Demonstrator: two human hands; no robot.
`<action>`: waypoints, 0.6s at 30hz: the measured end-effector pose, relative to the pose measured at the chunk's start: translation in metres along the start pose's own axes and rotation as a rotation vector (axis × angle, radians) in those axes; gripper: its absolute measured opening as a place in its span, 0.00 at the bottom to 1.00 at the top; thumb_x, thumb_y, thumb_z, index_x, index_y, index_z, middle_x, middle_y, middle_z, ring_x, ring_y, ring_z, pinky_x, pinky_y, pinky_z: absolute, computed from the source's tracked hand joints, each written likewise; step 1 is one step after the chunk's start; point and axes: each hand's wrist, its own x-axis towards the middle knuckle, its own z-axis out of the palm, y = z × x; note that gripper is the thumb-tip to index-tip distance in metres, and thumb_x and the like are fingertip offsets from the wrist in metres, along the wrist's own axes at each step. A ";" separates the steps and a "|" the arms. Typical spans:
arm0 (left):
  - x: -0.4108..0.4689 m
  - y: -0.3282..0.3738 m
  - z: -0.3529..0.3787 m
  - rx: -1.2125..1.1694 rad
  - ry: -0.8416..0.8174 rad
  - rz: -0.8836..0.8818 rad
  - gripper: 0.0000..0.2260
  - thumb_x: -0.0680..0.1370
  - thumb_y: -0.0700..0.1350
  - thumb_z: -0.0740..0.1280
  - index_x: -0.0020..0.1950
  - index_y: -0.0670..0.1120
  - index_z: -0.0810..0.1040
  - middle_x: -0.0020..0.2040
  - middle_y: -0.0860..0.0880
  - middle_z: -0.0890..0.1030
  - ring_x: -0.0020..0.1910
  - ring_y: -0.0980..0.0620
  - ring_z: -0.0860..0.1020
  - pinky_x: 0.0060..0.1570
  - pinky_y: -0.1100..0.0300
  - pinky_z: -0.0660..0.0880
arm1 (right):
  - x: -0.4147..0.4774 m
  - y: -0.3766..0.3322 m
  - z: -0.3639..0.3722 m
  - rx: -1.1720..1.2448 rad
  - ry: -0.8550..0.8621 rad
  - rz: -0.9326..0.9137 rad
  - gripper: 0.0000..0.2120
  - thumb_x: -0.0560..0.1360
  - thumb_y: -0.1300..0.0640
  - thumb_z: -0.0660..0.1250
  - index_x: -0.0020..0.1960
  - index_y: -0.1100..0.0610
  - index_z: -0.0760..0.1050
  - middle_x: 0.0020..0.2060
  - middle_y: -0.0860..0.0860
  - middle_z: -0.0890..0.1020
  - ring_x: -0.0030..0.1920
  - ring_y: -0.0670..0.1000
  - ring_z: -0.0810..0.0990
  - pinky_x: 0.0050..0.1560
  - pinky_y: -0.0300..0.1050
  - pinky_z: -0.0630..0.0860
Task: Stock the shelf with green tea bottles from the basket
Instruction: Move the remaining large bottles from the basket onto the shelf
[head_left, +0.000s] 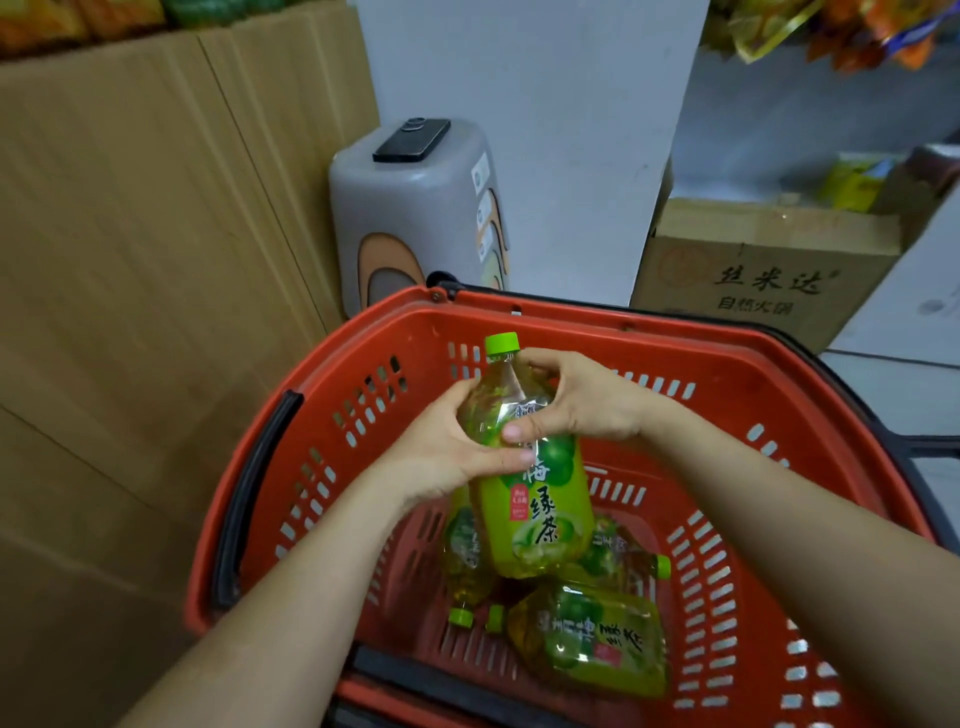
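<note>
Near: clear plastic green tea bottles (592, 639) lie flat on floor of slotted red plastic basket (691, 345). Ctr: one squared bottle (535, 509) upright above them, green cap. L hand (447, 447) and R hand (576, 400): fingers clamped round its shoulder. Far: rounded grey stool (410, 208), flat black phone (411, 139) on top.

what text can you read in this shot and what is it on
"梅" and "绿茶": label of the held bottle.
"丝米达", "自热火锅" below it: cardboard box.
Red tag on that label: too small.
Label of the lying bottle in the basket: blurred.
Stickers on the grey unit: too small.
</note>
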 end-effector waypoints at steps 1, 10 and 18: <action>-0.003 0.006 -0.002 0.004 0.079 0.053 0.34 0.60 0.43 0.82 0.63 0.51 0.74 0.53 0.51 0.83 0.51 0.55 0.83 0.50 0.57 0.80 | 0.001 -0.003 0.001 0.061 0.055 -0.024 0.29 0.63 0.56 0.79 0.62 0.53 0.75 0.53 0.51 0.84 0.53 0.49 0.83 0.55 0.41 0.78; -0.053 0.067 -0.040 -0.342 0.582 0.243 0.28 0.58 0.53 0.81 0.51 0.51 0.70 0.41 0.49 0.85 0.37 0.54 0.82 0.37 0.59 0.78 | -0.001 -0.077 0.037 0.451 -0.144 -0.069 0.20 0.70 0.46 0.64 0.62 0.45 0.72 0.52 0.51 0.85 0.50 0.51 0.84 0.49 0.46 0.82; -0.151 0.112 -0.102 -0.215 0.408 0.238 0.37 0.67 0.50 0.70 0.73 0.61 0.59 0.60 0.54 0.79 0.51 0.58 0.82 0.41 0.62 0.80 | 0.024 -0.168 0.098 0.700 -0.159 -0.212 0.24 0.72 0.46 0.65 0.64 0.56 0.75 0.55 0.58 0.83 0.51 0.56 0.84 0.49 0.50 0.82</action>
